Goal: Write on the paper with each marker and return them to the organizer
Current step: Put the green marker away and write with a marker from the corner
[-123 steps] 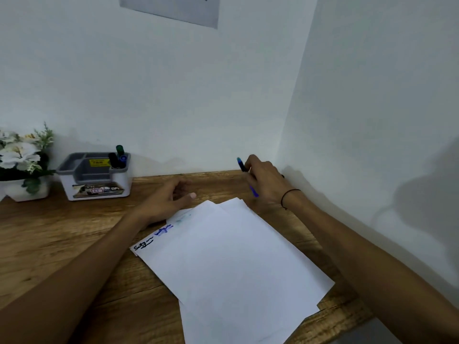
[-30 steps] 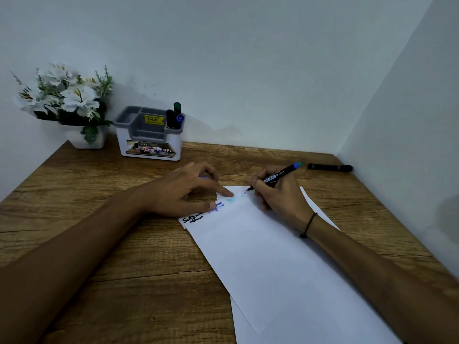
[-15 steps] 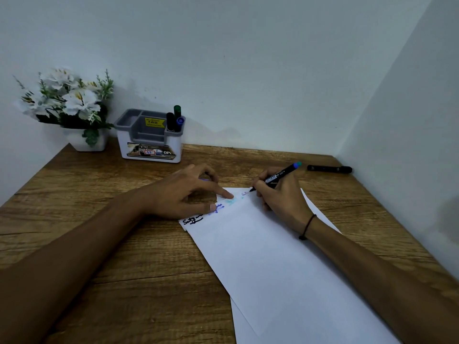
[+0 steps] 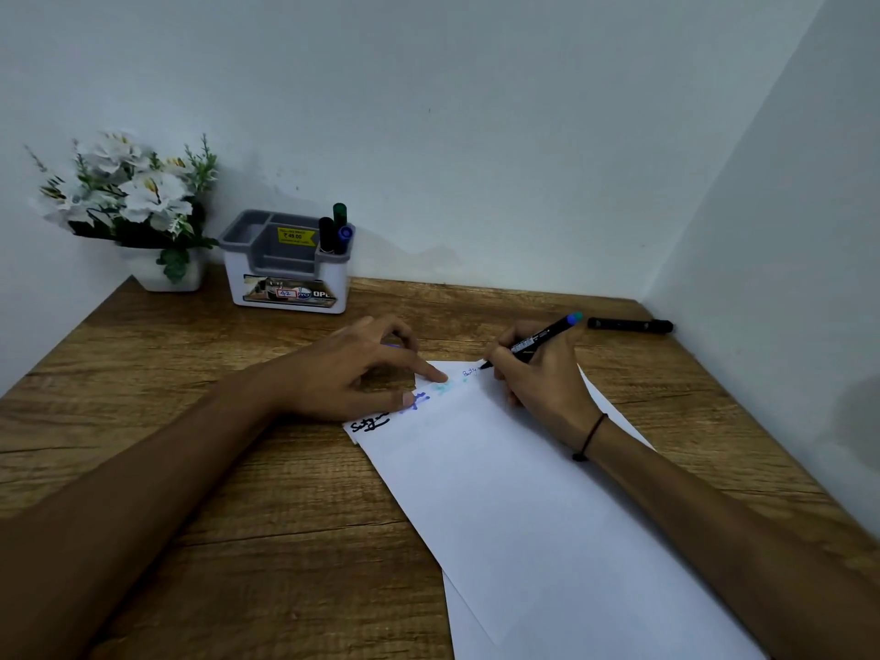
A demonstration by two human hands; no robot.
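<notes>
Mid-task: right hand point(image 4: 538, 373) fingers pinch a marker point(image 4: 533, 344) writing a fourth mark on the paper point(image 4: 524, 493), left hand point(image 4: 352, 369) fingers spread pinning it; three markers point(image 4: 333, 231) sit in the organizer point(image 4: 285, 278) upper left, one more point(image 4: 628, 324) lies on the counter point(image 4: 238, 493) at right.

White paper point(image 4: 533, 493) lies skewed on the wood, running from centre toward 5 o'clock, with black, blue and pale teal scribbles along its top edge. A black marker point(image 4: 538, 339) with a blue end slants tip-down on that edge. The grey-and-white organizer point(image 4: 285, 278) stands at 11 o'clock, three markers point(image 4: 335, 229) upright in its right compartment, and a black marker point(image 4: 629, 325) lies flat at 2 o'clock.
</notes>
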